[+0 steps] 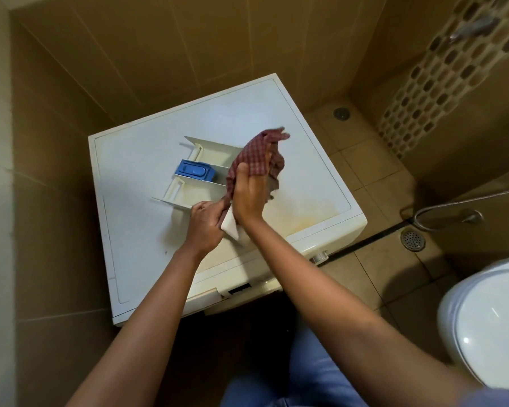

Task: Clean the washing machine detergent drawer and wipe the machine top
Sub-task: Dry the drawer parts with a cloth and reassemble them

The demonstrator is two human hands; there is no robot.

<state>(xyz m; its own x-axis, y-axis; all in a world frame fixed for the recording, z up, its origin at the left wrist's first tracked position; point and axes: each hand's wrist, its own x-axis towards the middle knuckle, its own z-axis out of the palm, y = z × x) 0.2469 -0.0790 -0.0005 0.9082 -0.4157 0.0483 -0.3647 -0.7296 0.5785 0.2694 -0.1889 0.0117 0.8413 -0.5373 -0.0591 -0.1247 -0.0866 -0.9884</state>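
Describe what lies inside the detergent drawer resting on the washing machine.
The drawer shows white dividers and a blue insert in its middle compartment. The checked cloth, held by the right hand, covers its front part; the left hand grips the front panel.

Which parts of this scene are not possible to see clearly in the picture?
Head view only:
- Drawer front end: covered by both hands and the cloth.
- Left hand fingertips: tucked under the right hand.
- Washing machine front panel: too steep to read.
- Toilet: cut off by the right edge.
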